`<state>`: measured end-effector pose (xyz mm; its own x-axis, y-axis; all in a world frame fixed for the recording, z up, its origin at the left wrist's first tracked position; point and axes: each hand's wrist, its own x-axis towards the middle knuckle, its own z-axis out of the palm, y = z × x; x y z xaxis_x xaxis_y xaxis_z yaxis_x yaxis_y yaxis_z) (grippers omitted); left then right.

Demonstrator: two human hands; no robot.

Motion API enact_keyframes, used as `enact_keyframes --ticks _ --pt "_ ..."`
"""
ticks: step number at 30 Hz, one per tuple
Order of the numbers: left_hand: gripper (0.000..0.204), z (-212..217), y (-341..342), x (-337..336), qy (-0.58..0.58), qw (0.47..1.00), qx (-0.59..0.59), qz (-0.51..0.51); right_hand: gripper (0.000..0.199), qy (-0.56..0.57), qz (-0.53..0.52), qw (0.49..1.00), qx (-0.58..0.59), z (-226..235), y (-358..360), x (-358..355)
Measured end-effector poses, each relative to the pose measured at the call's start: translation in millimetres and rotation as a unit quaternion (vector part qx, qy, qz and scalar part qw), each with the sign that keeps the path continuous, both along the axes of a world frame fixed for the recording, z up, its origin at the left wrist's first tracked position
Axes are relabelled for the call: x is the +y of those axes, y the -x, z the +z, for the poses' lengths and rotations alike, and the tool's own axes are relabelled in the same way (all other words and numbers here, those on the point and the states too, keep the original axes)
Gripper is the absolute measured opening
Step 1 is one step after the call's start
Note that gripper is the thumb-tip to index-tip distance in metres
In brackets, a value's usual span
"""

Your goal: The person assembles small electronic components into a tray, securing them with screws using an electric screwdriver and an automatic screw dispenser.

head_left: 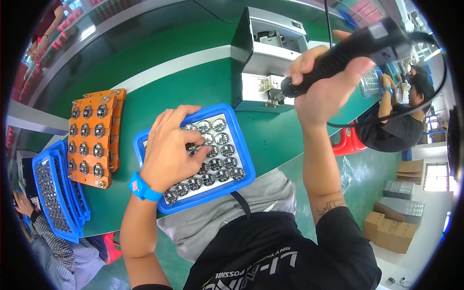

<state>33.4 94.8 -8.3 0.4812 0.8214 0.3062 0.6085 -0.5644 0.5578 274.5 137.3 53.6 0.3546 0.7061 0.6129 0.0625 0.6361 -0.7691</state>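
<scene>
My right hand [321, 96] is wrapped round a black electric screwdriver [355, 50], held up at the right. Its metal tip points down and left at the front of a screw feeder [253, 89], a grey and black box on the green table; whether they touch I cannot tell. Over a blue tray [245, 150] at the table's near edge is my left hand [169, 147], a blue band on its wrist. Its thumb and forefinger close about one small round circuit-board part [191, 146]. More such parts sit in rows on the tray's white insert; my hand hides some.
Stacked orange fixture plates [92, 140] with round parts stand left of the tray. Further left are stacked blue trays [58, 193] of small parts. The screwdriver's cable [386, 116] loops at the right. Co-workers sit at both sides; a red stool [347, 142] stands at the right.
</scene>
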Motion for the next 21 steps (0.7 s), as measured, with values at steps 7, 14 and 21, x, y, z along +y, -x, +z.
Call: enact_keyframes --ticks 7,14,21 --pt "0.017 -4.6 3.2 -0.7 -0.004 1.000 -0.006 0.010 0.072 0.062 0.071 0.994 -0.053 -1.0 8.2 -3.1" --pt "0.015 -6.9 2.5 0.5 0.002 1.000 -0.020 0.000 0.089 0.111 0.153 0.981 0.042 -13.6 39.7 -32.4" --pt "0.013 -12.2 4.0 -0.6 -0.005 0.999 -0.032 0.011 0.101 0.152 0.225 0.962 0.041 -40.6 73.4 -47.0"
